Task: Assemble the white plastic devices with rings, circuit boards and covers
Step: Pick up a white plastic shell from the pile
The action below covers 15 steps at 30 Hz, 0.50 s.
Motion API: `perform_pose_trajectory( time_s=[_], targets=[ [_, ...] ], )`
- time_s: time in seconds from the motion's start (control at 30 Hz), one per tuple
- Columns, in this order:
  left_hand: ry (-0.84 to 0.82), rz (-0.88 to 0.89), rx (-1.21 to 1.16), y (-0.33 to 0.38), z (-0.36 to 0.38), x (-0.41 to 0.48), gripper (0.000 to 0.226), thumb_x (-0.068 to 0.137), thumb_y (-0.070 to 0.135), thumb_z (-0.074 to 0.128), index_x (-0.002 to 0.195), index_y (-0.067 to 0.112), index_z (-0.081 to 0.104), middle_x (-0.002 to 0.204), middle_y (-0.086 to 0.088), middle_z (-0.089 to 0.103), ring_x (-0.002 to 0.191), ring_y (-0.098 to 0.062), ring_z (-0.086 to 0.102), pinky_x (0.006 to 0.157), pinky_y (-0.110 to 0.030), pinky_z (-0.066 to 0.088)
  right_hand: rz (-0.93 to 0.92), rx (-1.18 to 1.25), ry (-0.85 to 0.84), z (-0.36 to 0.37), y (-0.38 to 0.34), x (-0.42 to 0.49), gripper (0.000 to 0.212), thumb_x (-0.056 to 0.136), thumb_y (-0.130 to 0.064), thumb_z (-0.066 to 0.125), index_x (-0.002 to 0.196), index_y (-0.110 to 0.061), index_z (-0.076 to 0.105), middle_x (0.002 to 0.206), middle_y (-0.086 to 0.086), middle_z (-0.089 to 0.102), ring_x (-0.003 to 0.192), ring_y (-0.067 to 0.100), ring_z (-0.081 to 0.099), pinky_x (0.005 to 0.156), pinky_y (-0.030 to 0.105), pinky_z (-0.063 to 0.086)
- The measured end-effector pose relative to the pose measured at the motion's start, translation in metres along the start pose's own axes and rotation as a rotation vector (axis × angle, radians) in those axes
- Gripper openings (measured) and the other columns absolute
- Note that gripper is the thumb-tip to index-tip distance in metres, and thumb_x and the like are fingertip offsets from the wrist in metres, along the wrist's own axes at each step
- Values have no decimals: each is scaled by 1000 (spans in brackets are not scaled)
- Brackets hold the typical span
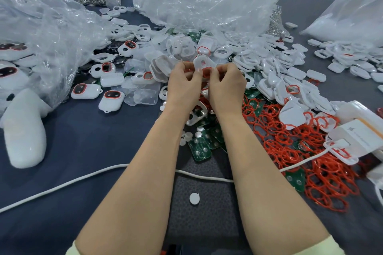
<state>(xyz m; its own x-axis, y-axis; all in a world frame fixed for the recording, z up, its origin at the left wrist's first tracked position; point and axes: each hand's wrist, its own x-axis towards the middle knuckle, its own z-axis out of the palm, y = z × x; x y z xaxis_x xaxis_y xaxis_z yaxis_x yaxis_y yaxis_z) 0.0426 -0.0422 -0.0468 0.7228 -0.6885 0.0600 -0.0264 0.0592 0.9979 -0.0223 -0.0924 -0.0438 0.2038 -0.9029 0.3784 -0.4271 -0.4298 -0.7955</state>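
Fingers [187, 68] of left hand [183, 85] and right hand [226, 86] curled, pinching white plastic shell [202, 61] with red ring [207, 72] over grey counter [83, 141].

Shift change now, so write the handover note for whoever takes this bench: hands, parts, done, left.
Left hand and right hand both pinch one white housing, with a red ring held against it.
Loose red rings lie right; green circuit boards near centre; clear covers left of the hands.
Done: several ringed devices at left.
Left: seat this ring, add board and cover; many bare housings remain.
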Motion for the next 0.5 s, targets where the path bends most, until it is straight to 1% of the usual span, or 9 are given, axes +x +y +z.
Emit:
perform_pose_trajectory(
  time_s=[0.1, 0.23, 0.37, 0.5],
  targets=[
    [19, 26, 59, -1, -1, 2, 5, 97, 17, 54, 97, 21, 53, 100, -9, 70, 95, -20, 68, 91, -44, 54, -2, 1, 9, -2, 1, 2, 17, 95, -15, 53, 97, 0, 61, 98, 13, 66, 95, 27, 59, 82, 29, 40],
    [6, 24, 50, -1, 0, 1, 4, 97, 21, 54, 95, 24, 54, 99, -8, 71, 95, -21, 68, 91, -46, 54, 6, 16, 13, -2, 2, 3, 17, 95, -15, 54, 96, -1, 62, 96, 12, 67, 94, 26, 59, 81, 27, 40],
    [-11, 4, 27, -2, 1, 2, 4, 97, 19, 53, 97, 22, 54, 97, -8, 71, 94, -22, 69, 92, -48, 53, 7, 19, 7, -2, 1, 3, 15, 94, -14, 54, 93, -1, 62, 93, 11, 66, 92, 25, 59, 80, 27, 38],
    [-11, -7, 31, -3, 1, 3, 6, 97, 17, 52, 102, 19, 55, 99, -9, 71, 96, -22, 68, 93, -48, 53, 3, 14, -5, -2, 2, 2, 14, 93, -14, 54, 92, -2, 62, 92, 10, 66, 91, 25, 59, 78, 27, 38]
  ],
)
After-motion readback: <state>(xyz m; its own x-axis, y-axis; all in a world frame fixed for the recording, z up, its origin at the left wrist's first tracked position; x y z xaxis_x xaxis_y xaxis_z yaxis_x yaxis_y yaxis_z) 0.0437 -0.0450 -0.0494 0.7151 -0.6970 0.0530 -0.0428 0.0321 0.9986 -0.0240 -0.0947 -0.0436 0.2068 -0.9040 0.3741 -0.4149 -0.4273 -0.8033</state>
